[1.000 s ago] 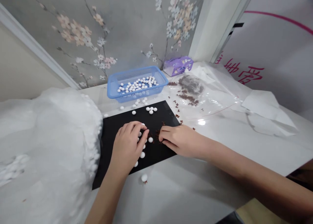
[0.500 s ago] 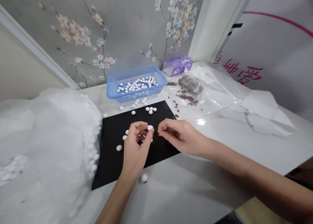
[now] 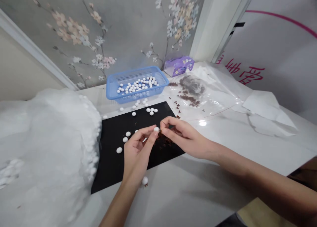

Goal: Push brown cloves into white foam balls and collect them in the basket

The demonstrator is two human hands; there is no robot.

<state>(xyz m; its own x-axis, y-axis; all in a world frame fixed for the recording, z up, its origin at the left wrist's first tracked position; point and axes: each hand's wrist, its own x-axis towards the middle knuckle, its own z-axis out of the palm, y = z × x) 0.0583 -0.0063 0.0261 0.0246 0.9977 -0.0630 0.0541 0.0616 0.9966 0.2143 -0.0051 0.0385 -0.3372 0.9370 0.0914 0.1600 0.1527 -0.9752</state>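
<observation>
Between the thumb and fingers of my left hand (image 3: 138, 147) is a small white ball (image 3: 156, 129). My right hand (image 3: 185, 136) pinches a small reddish-brown piece (image 3: 160, 133) right at the ball's right side; whether it has entered the ball I cannot tell. Both hands are over a black sheet (image 3: 111, 167). More reddish-brown pieces (image 3: 166, 141) lie on the sheet below my right hand. Loose white balls (image 3: 125, 139) rest to the left of my left hand. Near the front edge of the sheet stands a white ball with brown prongs under it (image 3: 145, 180).
A blue basket (image 3: 137, 96) of white balls stands at the back, beside a purple tissue pack (image 3: 179, 66). A large clear bag of white balls (image 3: 54, 147) fills the left. On the right lies a plastic bag (image 3: 213, 104) with brown pieces, then white paper (image 3: 269, 111).
My left hand has brought the white ball slightly right, up against the brown piece in my right fingers. The gap between the two hands has closed.
</observation>
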